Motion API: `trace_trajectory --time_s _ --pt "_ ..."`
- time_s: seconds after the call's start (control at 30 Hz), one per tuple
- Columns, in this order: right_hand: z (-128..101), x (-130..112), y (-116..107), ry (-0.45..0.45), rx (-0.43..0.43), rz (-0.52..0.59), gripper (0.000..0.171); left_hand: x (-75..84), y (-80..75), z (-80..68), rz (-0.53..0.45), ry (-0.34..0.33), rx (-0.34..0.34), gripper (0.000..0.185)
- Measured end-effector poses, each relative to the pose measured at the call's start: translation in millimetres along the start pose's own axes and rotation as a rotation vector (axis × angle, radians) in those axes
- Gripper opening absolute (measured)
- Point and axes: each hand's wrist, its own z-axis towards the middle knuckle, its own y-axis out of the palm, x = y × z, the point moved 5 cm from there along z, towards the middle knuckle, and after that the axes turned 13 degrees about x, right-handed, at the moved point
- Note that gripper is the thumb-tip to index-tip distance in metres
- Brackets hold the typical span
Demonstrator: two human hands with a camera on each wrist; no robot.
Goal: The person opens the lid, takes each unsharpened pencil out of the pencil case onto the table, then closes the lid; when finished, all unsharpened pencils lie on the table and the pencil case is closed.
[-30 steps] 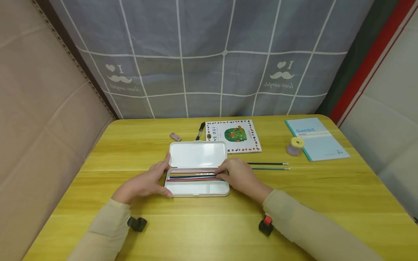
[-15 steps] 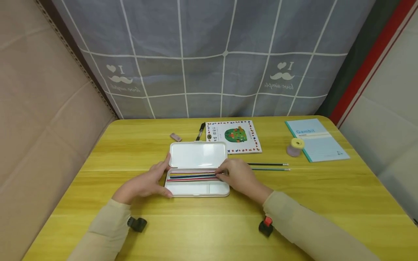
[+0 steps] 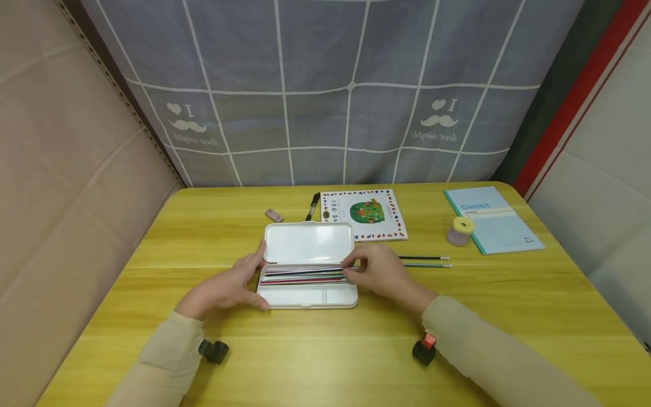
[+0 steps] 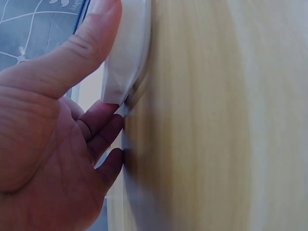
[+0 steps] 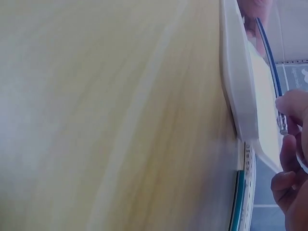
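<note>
The right hand [image 3: 380, 272] is pinching a blue pencil [image 5: 274, 68], likely mid-removal, next needing steady lifting. The left hand [image 3: 230, 286], fingers apart, is bracing the pencil case [image 3: 291, 294] at 9 o'clock.

My head view is evenly lit and fairly clear, with a pale sheen on the counter [image 3: 315, 350] and soft shadow beneath the left hand [image 3: 229, 285]. My left wrist feed runs dim over that hand, the counter blurred and shadowed beside it. My right wrist feed shows hazy bluish glare at left and a washed-out white lid [image 5: 264, 103].
</note>
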Motion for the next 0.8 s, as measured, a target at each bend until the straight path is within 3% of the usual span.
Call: trace_trajectory --time_s 0.2,0.4,0.8 --pt "-6 16 -16 0.020 -0.001 0.076 0.010 1.9 0.8 0.0 0.001 0.005 0.001 0.141" --pt "-13 28 -39 0.001 0.015 0.078 0.015 2.0 0.9 0.3 0.013 0.025 0.009 0.139" --pt "-38 64 -83 0.064 0.084 0.027 0.019 -5.0 1.3 1.7 0.003 0.035 0.006 0.140"
